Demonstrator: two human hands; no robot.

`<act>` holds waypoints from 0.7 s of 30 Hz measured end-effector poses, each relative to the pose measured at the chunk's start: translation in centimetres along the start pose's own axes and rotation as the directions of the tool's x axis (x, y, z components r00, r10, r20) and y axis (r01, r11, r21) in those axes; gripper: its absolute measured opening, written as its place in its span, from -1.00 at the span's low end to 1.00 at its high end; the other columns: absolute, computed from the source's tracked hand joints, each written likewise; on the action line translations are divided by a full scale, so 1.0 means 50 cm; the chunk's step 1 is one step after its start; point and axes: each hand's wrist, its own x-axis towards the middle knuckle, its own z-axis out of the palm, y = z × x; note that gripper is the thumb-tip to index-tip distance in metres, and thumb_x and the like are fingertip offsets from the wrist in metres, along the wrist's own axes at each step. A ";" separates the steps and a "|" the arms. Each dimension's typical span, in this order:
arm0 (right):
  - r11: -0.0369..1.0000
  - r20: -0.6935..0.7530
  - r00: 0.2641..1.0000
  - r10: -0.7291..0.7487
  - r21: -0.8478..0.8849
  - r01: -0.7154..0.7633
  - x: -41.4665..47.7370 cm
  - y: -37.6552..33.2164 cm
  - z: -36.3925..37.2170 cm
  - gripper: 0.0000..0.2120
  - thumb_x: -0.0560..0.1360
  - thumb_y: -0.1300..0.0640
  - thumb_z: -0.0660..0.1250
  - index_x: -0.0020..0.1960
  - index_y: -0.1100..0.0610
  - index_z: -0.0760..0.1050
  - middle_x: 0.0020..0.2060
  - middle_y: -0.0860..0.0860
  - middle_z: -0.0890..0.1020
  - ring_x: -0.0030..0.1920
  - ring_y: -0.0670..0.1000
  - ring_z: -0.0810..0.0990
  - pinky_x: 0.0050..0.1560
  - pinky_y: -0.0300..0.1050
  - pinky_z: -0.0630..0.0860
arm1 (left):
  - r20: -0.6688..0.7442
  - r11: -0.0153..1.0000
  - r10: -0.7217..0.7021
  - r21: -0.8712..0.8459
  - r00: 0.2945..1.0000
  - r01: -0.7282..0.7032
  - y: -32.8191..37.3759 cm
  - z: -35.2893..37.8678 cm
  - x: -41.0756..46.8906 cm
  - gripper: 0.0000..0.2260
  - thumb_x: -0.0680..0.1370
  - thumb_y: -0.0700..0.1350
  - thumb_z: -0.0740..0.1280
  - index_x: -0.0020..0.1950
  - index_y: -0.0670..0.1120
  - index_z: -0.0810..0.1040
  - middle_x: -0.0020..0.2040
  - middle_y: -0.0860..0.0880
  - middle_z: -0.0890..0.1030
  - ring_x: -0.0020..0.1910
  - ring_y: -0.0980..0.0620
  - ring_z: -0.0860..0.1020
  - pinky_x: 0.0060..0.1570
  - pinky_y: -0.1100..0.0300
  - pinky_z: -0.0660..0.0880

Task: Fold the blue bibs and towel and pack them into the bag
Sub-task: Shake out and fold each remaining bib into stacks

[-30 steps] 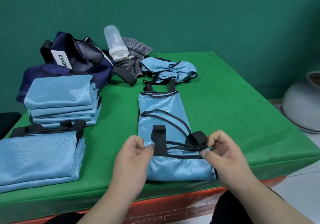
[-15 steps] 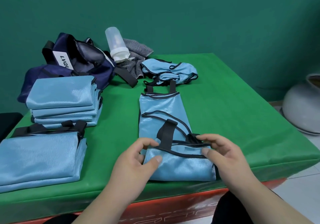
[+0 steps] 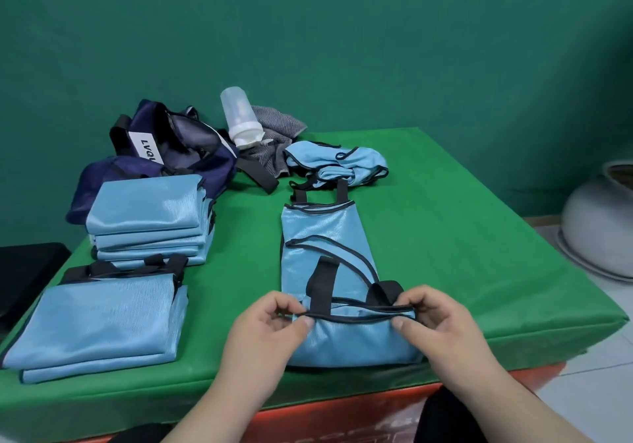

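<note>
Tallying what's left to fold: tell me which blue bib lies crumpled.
The bunched bib farthest away, beside the grey towel. The left-side stacks lie folded flat; the left hand and right hand pinch the long bib in front.

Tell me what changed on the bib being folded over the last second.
Both hands let go of the black straps and dropped slightly nearer, taking hold of the bib by its near trimmed edge: the left hand pinches the left end, the right hand the right end. The two folded stacks, the crumpled bib and the bag stayed put.
</note>
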 end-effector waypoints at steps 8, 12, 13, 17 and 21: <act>1.000 -0.008 1.000 -0.024 0.019 0.024 -0.025 -0.021 0.001 -0.74 0.40 0.60 0.35 -0.20 0.26 0.49 -0.39 -0.06 0.53 -0.37 -0.13 0.40 -0.38 -0.32 0.29 | 0.077 0.998 0.054 -0.024 0.996 -0.053 0.039 -0.018 -0.035 -0.81 0.21 0.01 0.48 -0.21 0.11 0.62 -0.27 0.09 0.57 -0.25 0.12 0.49 -0.18 0.28 0.42; 0.999 0.001 0.999 -0.052 0.004 0.052 -0.033 -0.042 0.000 -0.75 0.40 0.60 0.33 -0.20 0.27 0.47 -0.39 -0.05 0.51 -0.37 -0.14 0.38 -0.39 -0.32 0.26 | 0.076 0.996 0.038 0.079 0.996 -0.044 0.064 -0.027 -0.054 -0.72 0.38 -0.24 0.53 -0.15 0.18 0.70 -0.16 0.02 0.67 -0.20 0.14 0.56 -0.09 0.27 0.49; 0.998 0.004 0.998 -0.060 -0.003 0.060 -0.033 -0.047 0.000 -0.74 0.40 0.60 0.33 -0.20 0.27 0.47 -0.38 -0.05 0.52 -0.35 -0.13 0.38 -0.38 -0.31 0.27 | 0.084 0.994 0.034 0.098 0.996 -0.042 0.069 -0.029 -0.058 -0.73 0.39 -0.23 0.53 -0.15 0.17 0.70 -0.15 -0.03 0.68 -0.21 0.13 0.56 -0.10 0.24 0.49; 0.996 0.035 0.996 -0.083 -0.017 0.084 -0.030 -0.071 0.000 -0.76 0.40 0.62 0.32 -0.19 0.31 0.45 -0.38 -0.07 0.55 -0.35 -0.16 0.43 -0.35 -0.33 0.32 | 0.079 0.994 0.019 0.106 0.997 -0.027 0.085 -0.036 -0.069 -0.84 0.36 -0.14 0.53 -0.17 0.13 0.69 -0.22 -0.14 0.64 -0.26 0.09 0.52 -0.17 0.19 0.44; 0.996 0.062 0.994 -0.090 -0.011 0.091 -0.015 -0.092 0.003 -0.77 0.40 0.62 0.32 -0.21 0.32 0.43 -0.40 -0.05 0.54 -0.37 -0.15 0.42 -0.37 -0.34 0.31 | 0.045 0.998 0.022 0.049 0.999 -0.025 0.098 -0.037 -0.061 -0.87 0.34 -0.12 0.51 -0.19 0.09 0.67 -0.28 -0.07 0.63 -0.30 0.09 0.51 -0.22 0.23 0.40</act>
